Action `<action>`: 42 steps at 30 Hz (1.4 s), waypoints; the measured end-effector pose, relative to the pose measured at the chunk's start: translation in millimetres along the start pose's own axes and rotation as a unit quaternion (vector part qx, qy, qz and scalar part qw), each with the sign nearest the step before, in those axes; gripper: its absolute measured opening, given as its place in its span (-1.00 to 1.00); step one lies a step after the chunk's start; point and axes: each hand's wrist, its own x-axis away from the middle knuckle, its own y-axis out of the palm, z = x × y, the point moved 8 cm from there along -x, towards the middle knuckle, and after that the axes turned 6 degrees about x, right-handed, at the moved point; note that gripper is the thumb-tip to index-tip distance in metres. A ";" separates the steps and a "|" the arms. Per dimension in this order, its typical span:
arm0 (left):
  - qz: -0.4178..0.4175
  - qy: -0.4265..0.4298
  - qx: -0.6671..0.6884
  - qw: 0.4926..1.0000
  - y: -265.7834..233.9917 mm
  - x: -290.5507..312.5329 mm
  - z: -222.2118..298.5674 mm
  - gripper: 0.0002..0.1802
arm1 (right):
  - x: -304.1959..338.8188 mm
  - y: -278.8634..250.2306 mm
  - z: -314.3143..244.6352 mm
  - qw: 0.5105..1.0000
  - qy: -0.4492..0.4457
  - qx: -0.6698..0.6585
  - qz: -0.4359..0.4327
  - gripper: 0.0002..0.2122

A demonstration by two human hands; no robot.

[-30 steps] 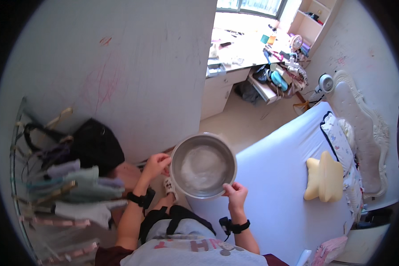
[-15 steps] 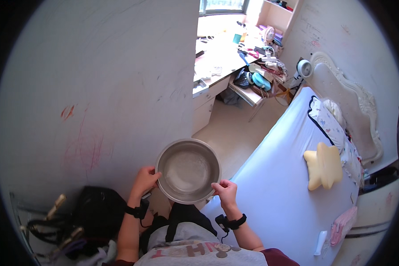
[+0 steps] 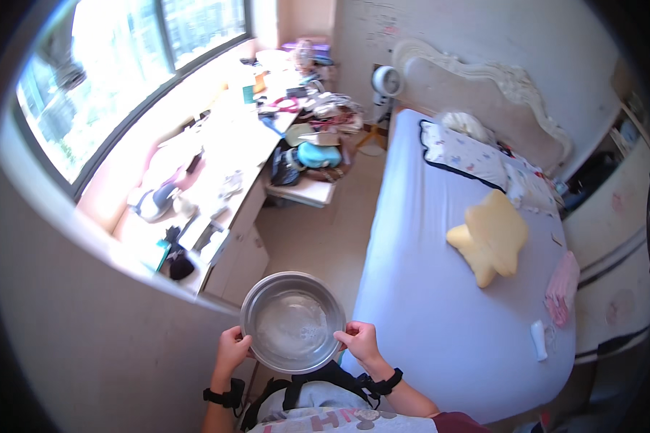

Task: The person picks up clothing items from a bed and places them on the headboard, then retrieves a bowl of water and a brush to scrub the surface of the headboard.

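Note:
A round metal basin (image 3: 293,317) is held level in front of my body, its wide mouth facing up. Inside it a whitish sheen shows on the bottom; whether that is water, I cannot tell. My left hand (image 3: 232,349) grips the rim at the left, thumb over the edge. At the right side of the rim, my right hand (image 3: 358,340) pinches it in the same way. The fingers under the rim are partly hidden. Both wrists wear black straps with small devices.
To the right stands a bed (image 3: 412,289) with a pale sheet, a yellow star-shaped cushion (image 3: 490,237) and a patterned pillow (image 3: 464,154). A long cluttered desk (image 3: 217,180) runs under the window at left. A narrow strip of floor (image 3: 314,242) lies between them. A white fan (image 3: 387,81) stands beyond.
My view has moved forward past the wall at left, so the window and more of the desk now show. The basin stays in both hands.

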 end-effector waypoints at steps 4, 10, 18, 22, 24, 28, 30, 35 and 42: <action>-0.034 0.016 -0.048 0.998 44.5 -77.6 39.2 -0.82 | -45.3 -37.9 -29.2 0.998 -0.004 -0.024 0.054 -0.88; -0.124 0.032 -0.119 0.985 126.7 -168.7 122.4 -0.78 | -102.8 -93.8 -74.8 0.987 0.001 -0.050 0.151 -0.93; -0.230 0.091 -0.144 0.958 220.2 -282.0 182.4 -0.77 | -170.5 -144.5 -108.0 0.964 0.033 -0.105 0.241 -0.89; -0.303 0.056 -0.099 0.946 267.9 -323.2 208.6 -0.71 | -192.2 -163.2 -106.3 0.938 0.092 -0.171 0.288 -0.89; -0.334 0.063 -0.094 0.936 290.8 -343.7 219.7 -0.68 | -202.9 -171.5 -115.2 0.930 0.100 -0.182 0.305 -0.89; -0.339 0.036 0.018 0.940 340.4 -369.3 251.9 -0.65 | -228.9 -198.0 -141.3 0.905 0.089 -0.221 0.353 -0.87; -0.359 0.021 0.085 0.929 365.3 -379.9 253.8 -0.65 | -245.3 -219.3 -150.4 0.898 0.087 -0.224 0.369 -0.87; -0.358 0.007 0.148 0.922 437.6 -409.4 272.8 -0.69 | -287.2 -280.3 -178.7 0.880 0.077 -0.233 0.406 -0.89; -0.338 0.039 0.139 0.930 546.2 -450.8 306.3 -0.68 | -321.1 -361.7 -191.8 0.866 0.079 -0.247 0.428 -0.92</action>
